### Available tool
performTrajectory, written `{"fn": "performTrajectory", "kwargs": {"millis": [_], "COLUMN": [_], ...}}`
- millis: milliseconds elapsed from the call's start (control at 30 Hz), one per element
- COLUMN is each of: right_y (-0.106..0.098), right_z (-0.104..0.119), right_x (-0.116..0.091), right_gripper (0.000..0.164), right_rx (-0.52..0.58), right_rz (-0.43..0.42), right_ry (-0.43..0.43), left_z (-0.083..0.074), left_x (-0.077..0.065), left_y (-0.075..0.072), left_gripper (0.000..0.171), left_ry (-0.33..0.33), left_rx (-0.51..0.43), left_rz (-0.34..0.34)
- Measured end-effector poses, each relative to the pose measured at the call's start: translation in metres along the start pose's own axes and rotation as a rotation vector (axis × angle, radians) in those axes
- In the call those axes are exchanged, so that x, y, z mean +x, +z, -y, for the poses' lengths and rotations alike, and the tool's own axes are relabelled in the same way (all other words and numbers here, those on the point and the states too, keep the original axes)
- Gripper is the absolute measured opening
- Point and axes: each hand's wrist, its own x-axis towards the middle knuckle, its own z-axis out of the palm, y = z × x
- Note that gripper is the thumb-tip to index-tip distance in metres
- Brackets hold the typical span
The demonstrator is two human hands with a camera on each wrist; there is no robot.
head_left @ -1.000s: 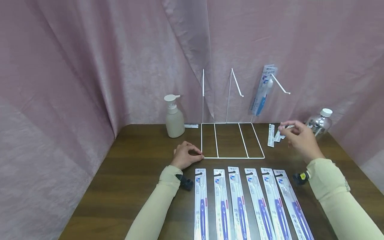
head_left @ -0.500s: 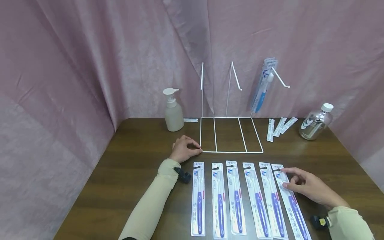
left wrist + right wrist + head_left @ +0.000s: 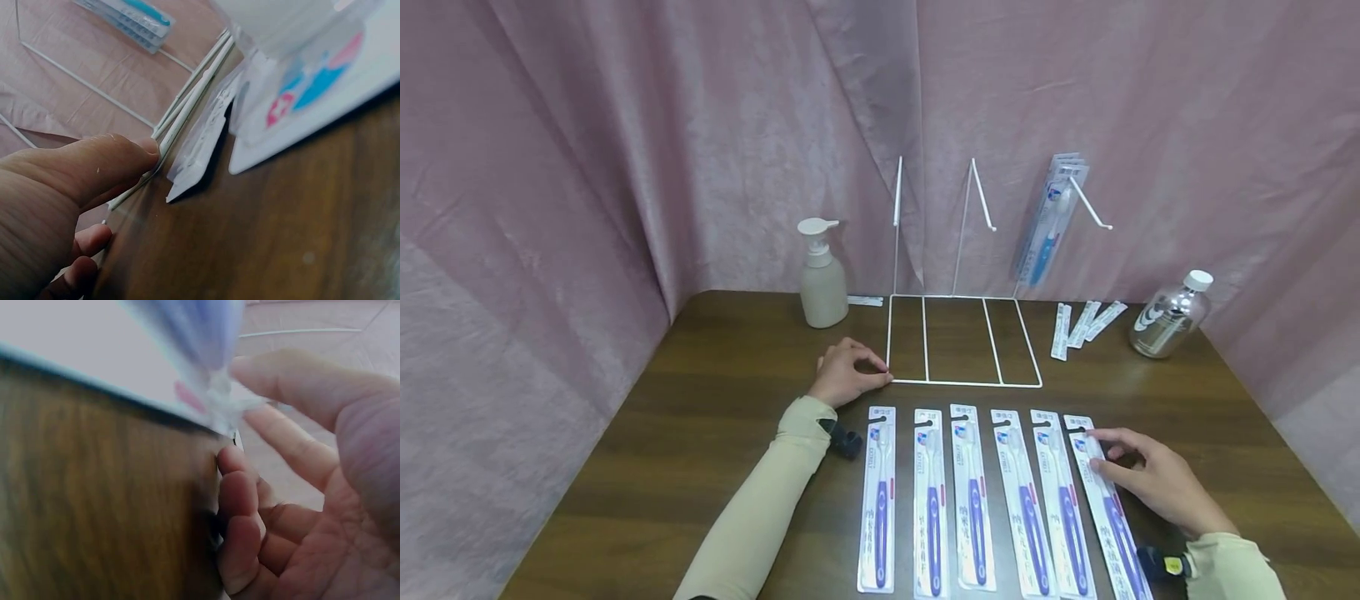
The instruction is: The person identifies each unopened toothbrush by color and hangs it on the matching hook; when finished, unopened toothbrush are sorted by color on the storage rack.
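Note:
My left hand (image 3: pixel 848 373) pinches the front left corner of a white wire rack (image 3: pixel 966 383). In the left wrist view, the thumb (image 3: pixel 106 165) lies against the rack's wire. Several toothbrushes with purple handles lie in blister packs in a row before the rack. At the rightmost toothbrush pack (image 3: pixel 1105 500), my right hand (image 3: pixel 1157 479) grips the upper part between thumb and index finger. The right wrist view has this white-backed pack blurred close up, and the other fingers (image 3: pixel 240 494) curl beside its edge. Blue toothbrush packs (image 3: pixel 1051 221) hang from the rack's right hook.
A pump bottle (image 3: pixel 823 287) stands left of the rack, with a small white strip (image 3: pixel 865 301) beside it. Three white strips (image 3: pixel 1081 325) and a clear bottle (image 3: pixel 1168 321) with a white cap are at the right. Pink curtains (image 3: pixel 760 150) hang behind the table.
My right hand has come down from near the white strips to the rightmost toothbrush pack and now grips it. My left hand has stayed at the rack's corner. The head view has shifted slightly.

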Motion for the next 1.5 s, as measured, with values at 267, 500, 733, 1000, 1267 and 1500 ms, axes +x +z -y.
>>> {"fn": "performTrajectory", "kwargs": {"millis": [267,500,733,1000,1267,1500], "right_y": [-0.013,-0.029,-0.013,0.007,0.015,0.014], "right_z": [0.034,0.124,0.2,0.218,0.218,0.22], "right_x": [0.009,0.04,0.083,0.115,0.156,0.209], "right_gripper": [0.049,0.052,0.048,0.043,0.044,0.045], "right_rx": [-0.141,-0.203,-0.086,-0.05,-0.017,0.049], "right_rz": [-0.168,-0.571,-0.771,-0.827,-0.782,-0.706], "right_ry": [-0.096,-0.466,-0.666,-0.614,-0.528,-0.401], "left_z": [0.002,0.002,0.006,0.004,0.003,0.005], "left_x": [0.002,0.001,-0.002,-0.003,-0.002,-0.004], "left_y": [-0.001,-0.002,-0.001,0.0,-0.003,0.0], "left_gripper": [0.016,0.017,0.016,0.016,0.015,0.015], "left_ry": [-0.001,0.0,0.004,0.003,0.015,0.025], "left_rx": [0.011,0.002,0.001,-0.008,0.005,0.007], "left_rz": [0.003,0.009,0.0,-0.008,-0.018,-0.01]}}
